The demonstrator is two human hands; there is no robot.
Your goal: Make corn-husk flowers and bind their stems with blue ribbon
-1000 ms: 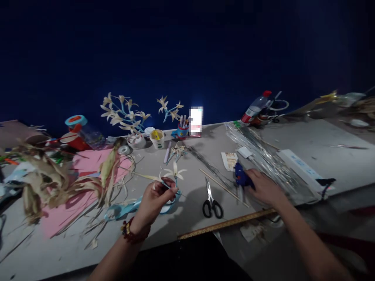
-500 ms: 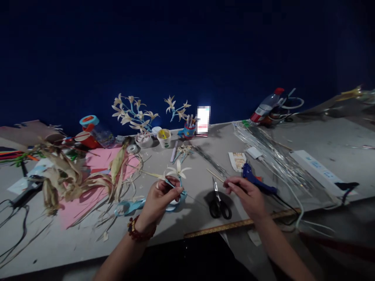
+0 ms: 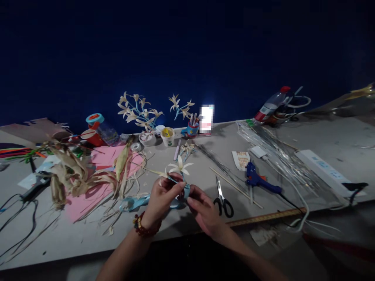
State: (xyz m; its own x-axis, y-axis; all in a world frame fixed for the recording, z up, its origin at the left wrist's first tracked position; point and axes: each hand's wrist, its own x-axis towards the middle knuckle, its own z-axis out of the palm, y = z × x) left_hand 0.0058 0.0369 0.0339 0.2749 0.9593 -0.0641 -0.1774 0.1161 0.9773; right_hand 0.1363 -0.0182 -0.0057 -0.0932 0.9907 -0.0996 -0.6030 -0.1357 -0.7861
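Observation:
My left hand (image 3: 161,201) is closed on the thin blue-wrapped stem of a pale craft flower (image 3: 181,168), whose petals stand above the fingers. Against it, the fingertips of my right hand (image 3: 206,212) pinch light blue tape (image 3: 186,191) at the stem. The stem's lower end is hidden by my hands. More light blue tape (image 3: 131,203) lies on the table behind my left wrist. Just right of my right hand are black-handled scissors (image 3: 223,201), blades slightly apart, and a thin stick (image 3: 234,186).
A blue glue gun (image 3: 262,182) and bundled wires (image 3: 278,156) lie to the right. Dried husks (image 3: 72,175) on pink paper (image 3: 79,207) spread left. Flower sprays (image 3: 139,111), a white cup (image 3: 168,137) and a lit phone (image 3: 206,119) stand at the back.
My right hand has moved left from beside the thin stick to my left hand and now pinches the blue tape. The view has shifted slightly.

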